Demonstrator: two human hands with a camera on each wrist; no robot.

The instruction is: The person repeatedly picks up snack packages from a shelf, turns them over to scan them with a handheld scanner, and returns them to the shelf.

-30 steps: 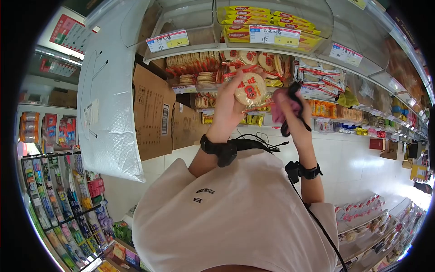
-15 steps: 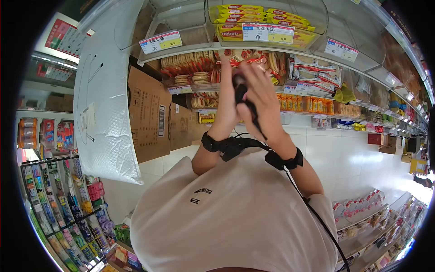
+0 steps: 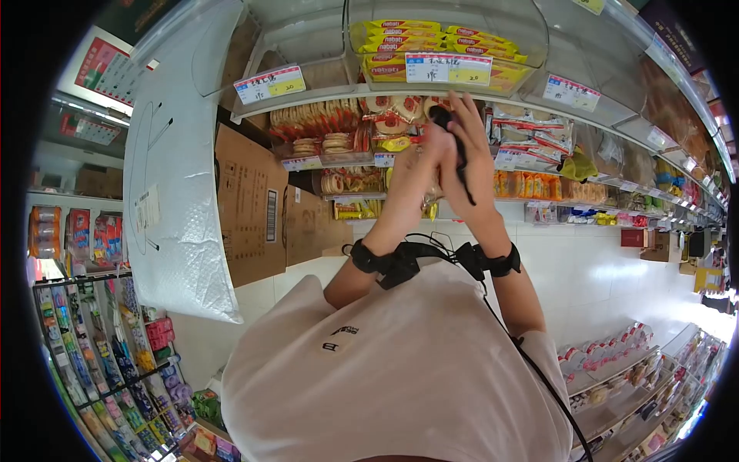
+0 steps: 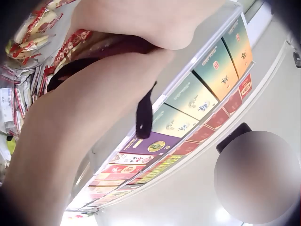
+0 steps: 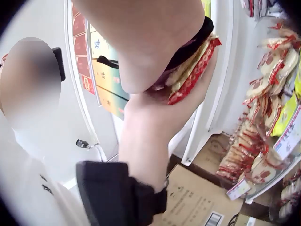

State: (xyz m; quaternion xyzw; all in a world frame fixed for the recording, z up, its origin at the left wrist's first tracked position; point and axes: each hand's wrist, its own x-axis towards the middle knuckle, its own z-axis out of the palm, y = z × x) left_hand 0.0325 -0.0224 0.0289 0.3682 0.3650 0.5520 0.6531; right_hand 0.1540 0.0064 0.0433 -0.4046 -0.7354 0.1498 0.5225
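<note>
In the head view my left hand (image 3: 413, 173) and right hand (image 3: 471, 169) are brought together before the snack shelf. The right fingers lie straight, pointing up toward the shelf. Between the palms sits a red-edged rice cracker packet (image 5: 192, 80), held in my left hand. Against it my right palm presses a crumpled purple-pink cloth (image 5: 162, 81), mostly hidden. A black strap (image 3: 460, 158) from the cloth runs along the right hand; a loose strap end (image 4: 144, 117) hangs down in the left wrist view.
Rows of rice crackers (image 3: 315, 119) fill the shelf behind my hands. Yellow wafer packs (image 3: 400, 48) lie in a clear bin above. To the left stand a cardboard box (image 3: 248, 208) and a big silver foil bag (image 3: 173, 208). Cables hang near my waist.
The right hand, earlier apart with the cloth, has come over to the left hand and packet. Both hands have stayed together since, shifting slightly lower; the packet is now mostly covered.
</note>
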